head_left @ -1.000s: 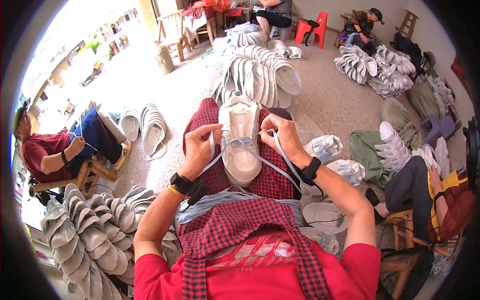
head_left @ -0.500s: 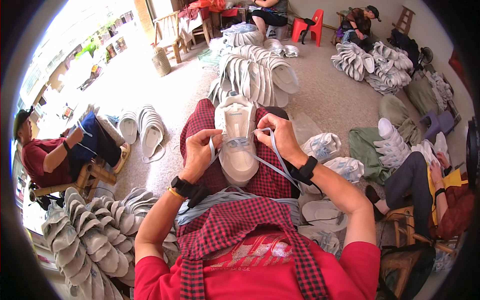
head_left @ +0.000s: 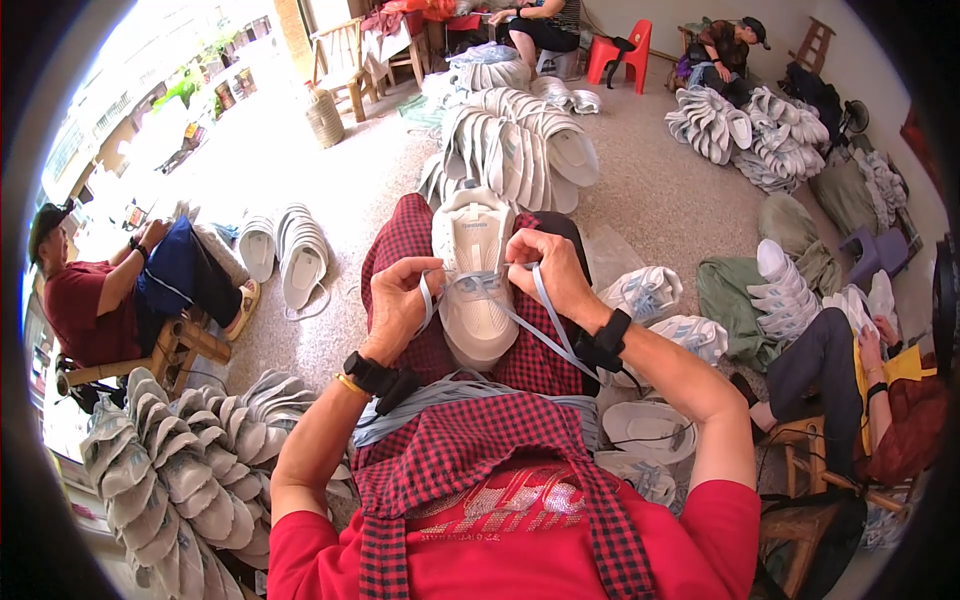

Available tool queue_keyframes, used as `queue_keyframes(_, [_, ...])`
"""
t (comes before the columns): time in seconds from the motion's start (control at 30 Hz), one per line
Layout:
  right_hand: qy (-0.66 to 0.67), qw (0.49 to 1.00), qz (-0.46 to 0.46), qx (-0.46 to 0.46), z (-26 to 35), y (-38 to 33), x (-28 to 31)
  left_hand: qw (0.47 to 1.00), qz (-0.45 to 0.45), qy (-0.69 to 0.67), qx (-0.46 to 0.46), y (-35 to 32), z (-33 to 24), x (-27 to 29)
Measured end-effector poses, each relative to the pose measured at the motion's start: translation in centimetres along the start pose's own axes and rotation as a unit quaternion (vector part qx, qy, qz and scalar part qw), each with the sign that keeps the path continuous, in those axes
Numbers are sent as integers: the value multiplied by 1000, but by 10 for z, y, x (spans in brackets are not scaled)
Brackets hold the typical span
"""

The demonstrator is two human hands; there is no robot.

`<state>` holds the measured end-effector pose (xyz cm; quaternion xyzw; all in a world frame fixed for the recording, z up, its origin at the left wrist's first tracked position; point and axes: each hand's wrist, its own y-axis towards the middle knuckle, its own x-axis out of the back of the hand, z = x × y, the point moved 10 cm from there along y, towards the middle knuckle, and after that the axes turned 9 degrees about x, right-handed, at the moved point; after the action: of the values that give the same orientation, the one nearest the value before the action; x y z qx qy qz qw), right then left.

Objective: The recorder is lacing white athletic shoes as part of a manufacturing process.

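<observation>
A white sneaker upper [head_left: 476, 335] lies across my lap, its toe toward me and its tongue pointing away. Pale blue lace [head_left: 483, 281] crosses its lowest eyelets. On the left edge my left hand [head_left: 403, 296] pinches one end of the lace, with a loop hanging under the fingers. My right hand [head_left: 552, 268] is closed on the lace at the right eyelet row, and a long length trails from it toward my waist. The fingertips partly hide the eyelets. A bundle of pale blue laces [head_left: 400, 424] lies over my red-and-black checked apron [head_left: 470, 445].
Nested white uppers [head_left: 500, 150] are piled ahead of me, with another heap [head_left: 165, 480] at lower left. More uppers [head_left: 690, 340] lie by my right leg. Co-workers sit on both sides and at the back. A red plastic chair [head_left: 620, 58] stands far off.
My right fingers have shifted slightly left along the lace at the eyelets; my left hand stays nearly still. The co-worker at left has raised their hands.
</observation>
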<state>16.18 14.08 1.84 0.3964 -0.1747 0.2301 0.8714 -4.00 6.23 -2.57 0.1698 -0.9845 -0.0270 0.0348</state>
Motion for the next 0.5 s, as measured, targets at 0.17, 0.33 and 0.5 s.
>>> queue_keyframes(0.17, [18,999,-21,-30,-5,-3,-2,1000,-18,9,8,-3,-3,4])
queue_keyframes(0.33, [46,999,-2,2,0,-4,-12,1000,-4,13,19,-1,8,8])
queue_keyframes(0.5, [4,999,22,-37,-20,3,-13,999,-26,1,-20,3,3,4])
